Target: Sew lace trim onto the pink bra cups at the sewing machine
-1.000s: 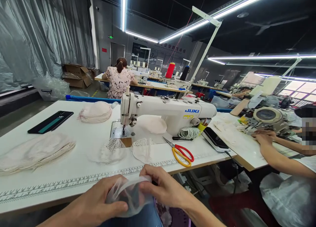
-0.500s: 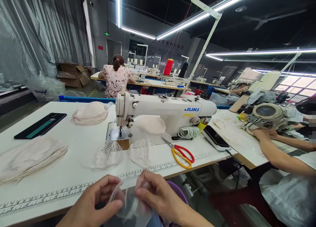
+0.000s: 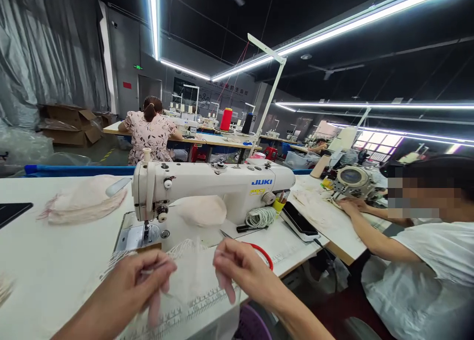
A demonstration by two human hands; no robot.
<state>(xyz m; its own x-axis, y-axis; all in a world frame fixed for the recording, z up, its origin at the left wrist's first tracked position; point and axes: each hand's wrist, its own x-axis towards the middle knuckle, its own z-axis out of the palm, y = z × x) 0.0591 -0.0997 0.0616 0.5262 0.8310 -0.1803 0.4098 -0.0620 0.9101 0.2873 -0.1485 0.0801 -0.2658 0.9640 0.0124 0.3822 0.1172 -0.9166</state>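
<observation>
Both hands hold a thin, see-through piece of fabric [image 3: 192, 281] stretched between them, just above the front edge of the counter [image 3: 55, 261]. Left hand [image 3: 138, 283] fingers pinch its left edge; right hand [image 3: 239, 271] fingers pinch the right edge. The piece looks spread open, long axis roughly left to right, lower part hanging toward the person. Nothing lies under the needle of the sewing machine [image 3: 207, 187], so stitching on this piece looks not yet begun. A pile of pink pieces [image 3: 83, 204] sits well apart at left. Red-handled scissors [image 3: 262, 251] lie just behind the right hand.
</observation>
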